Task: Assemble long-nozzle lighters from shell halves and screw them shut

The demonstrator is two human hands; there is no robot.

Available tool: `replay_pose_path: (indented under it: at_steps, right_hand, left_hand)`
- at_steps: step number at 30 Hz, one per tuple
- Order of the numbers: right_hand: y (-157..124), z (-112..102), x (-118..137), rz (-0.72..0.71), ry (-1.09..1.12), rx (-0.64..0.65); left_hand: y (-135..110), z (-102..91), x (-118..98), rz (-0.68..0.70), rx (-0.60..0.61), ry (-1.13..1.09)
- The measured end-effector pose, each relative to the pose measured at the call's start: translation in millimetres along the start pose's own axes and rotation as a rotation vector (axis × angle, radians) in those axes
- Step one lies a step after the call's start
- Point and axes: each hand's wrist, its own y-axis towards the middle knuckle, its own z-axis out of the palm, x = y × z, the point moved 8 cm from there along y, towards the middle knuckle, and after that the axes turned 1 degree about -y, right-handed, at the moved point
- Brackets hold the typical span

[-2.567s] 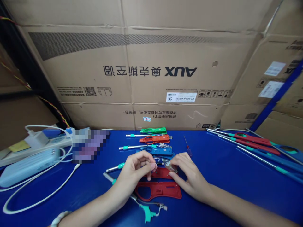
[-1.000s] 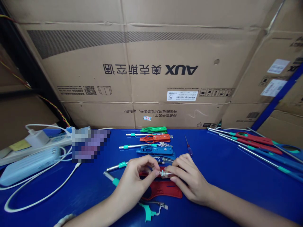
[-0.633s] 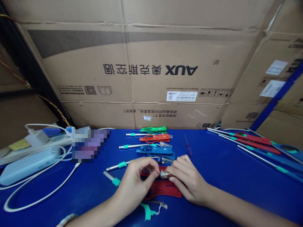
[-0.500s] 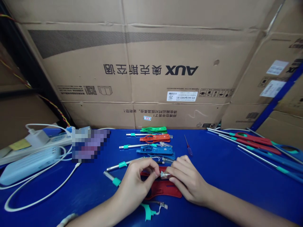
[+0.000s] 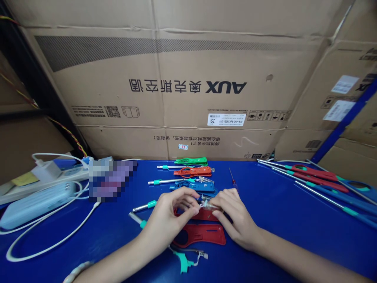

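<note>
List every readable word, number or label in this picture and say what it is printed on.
"AUX": big dark letters on the large cardboard box, with Chinese characters beside them.
"25": on the white label on that box; its fine print is too small to read.
Small sticker lower on the box: too small to read.
Pale labels on the right-hand box: blurred.

small clear tube (image 5: pixel 209 205), roughly level, held aloft
</note>
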Motion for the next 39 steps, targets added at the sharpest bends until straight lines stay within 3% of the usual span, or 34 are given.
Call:
replay_pose_path:
  at_steps: [7,13,22,26,29,34,39]
  right_hand:
    - [0.5,-6.0,-15.7,0.142,0.020,-0.098]
    - [0.1,-5.8,-18.8,0.168,0.057,-0.094]
    - [0.3,-6.2,-19.0,0.154,0.032,-0.097]
    - [0.3,-7.3,-17.6,0.132,0.008,-0.091]
    - [0.4,-10.2,-17.3,0.109,0.004,-0.092]
    - [1.7,-18.4,-14.4,0.058,-0.007,-0.118]
    - [4.9,-27.4,-7.8,0.022,-0.027,-0.137]
  left_hand:
    - [1.3,6.7,3.8,0.022,0.120,0.330]
    - [-0.4,11.0,0.8,0.115,0.194,0.438]
    - [0.0,9.9,2.9,0.130,0.219,0.509]
    - [-4.7,16.9,0.5,0.004,0.418,0.370]
    - [-10.7,20.0,-8.7,0.021,0.557,0.389]
    - [-17.1,21.5,-14.6,0.105,0.622,0.510]
    - [-28.4,35.1,-17.2,0.195,0.680,0.532]
